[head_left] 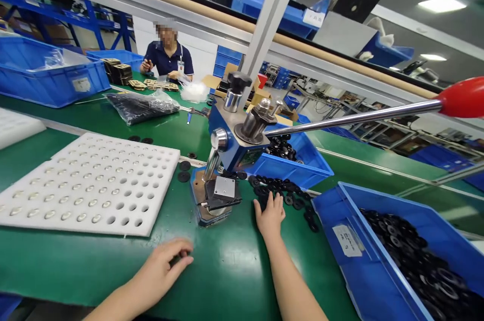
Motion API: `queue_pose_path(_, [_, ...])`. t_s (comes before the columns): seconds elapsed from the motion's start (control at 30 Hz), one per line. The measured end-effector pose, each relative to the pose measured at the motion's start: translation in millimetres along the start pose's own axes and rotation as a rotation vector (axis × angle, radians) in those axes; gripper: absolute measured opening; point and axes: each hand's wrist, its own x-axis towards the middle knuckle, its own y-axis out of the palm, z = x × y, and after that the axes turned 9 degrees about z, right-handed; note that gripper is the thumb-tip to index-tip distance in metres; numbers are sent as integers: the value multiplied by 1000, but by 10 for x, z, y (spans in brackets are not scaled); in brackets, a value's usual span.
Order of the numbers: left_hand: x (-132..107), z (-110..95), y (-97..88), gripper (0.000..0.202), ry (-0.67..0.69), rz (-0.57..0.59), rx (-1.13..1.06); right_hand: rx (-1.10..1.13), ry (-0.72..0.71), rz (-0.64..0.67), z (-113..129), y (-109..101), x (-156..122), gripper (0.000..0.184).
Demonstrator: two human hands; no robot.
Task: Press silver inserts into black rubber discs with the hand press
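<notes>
My left hand (164, 265) is just above the green bench in front of the hand press (236, 134). Its fingers are loosely curled with a gap to the thumb, and I make out nothing held. To the right of the press, my right hand (270, 215) reaches with spread fingers to the near edge of a heap of black ring-shaped parts (289, 200); its fingertips touch or almost touch them. On the press base (200, 212) sits a black block with a silver metal plate (224, 187) on top. The press's long lever ends in a red knob (463, 98).
A white foam tray (161, 210) at left holds rows of small pale round parts, with vacant holes along its right side. Blue bins (340, 240) of black rings stand at right and behind the press. Black discs (184, 176) lie beside it. A co-worker (170, 56) sits across the bench.
</notes>
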Motion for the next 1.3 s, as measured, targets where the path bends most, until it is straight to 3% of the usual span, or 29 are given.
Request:
queue_pose_path(0.1, [252,42,-554,23,-20,-125,145,-98,-18,61,-29,77,-19,60])
queue_pose_path(0.23, [893,121,-1395,23,-202,-467,539,-95,-54,106,-8,78,14,53])
queue_pose_path(0.3, [1220,206,-1700,24,-279,-556,673,-97,-84,87,-50,117,31,53])
queue_pose_path(0.37, [1485,333,-1864,34,-365,-627,803,-156,-138,40,-121,178,48,52])
queue_pose_path(0.5, [1760,586,-1824,32,-532,-540,958,-240,-186,-16,-230,246,55,51])
queue_pose_path(0.7, [1824,748,-1719,26,-541,-489,891,-345,-157,-38,-184,215,17,58])
queue_pose_path(0.93, [1948,792,-1628,27,-561,-628,762,-443,-327,71,-118,273,191,58])
queue_pose_path(1.13, [1882,867,-1596,21,-389,-736,609,-412,-379,103,-27,400,276,49])
queue_pose_path(1.3, [1888,875,-1621,17,-265,-904,406,-393,-384,83,-13,358,262,49])
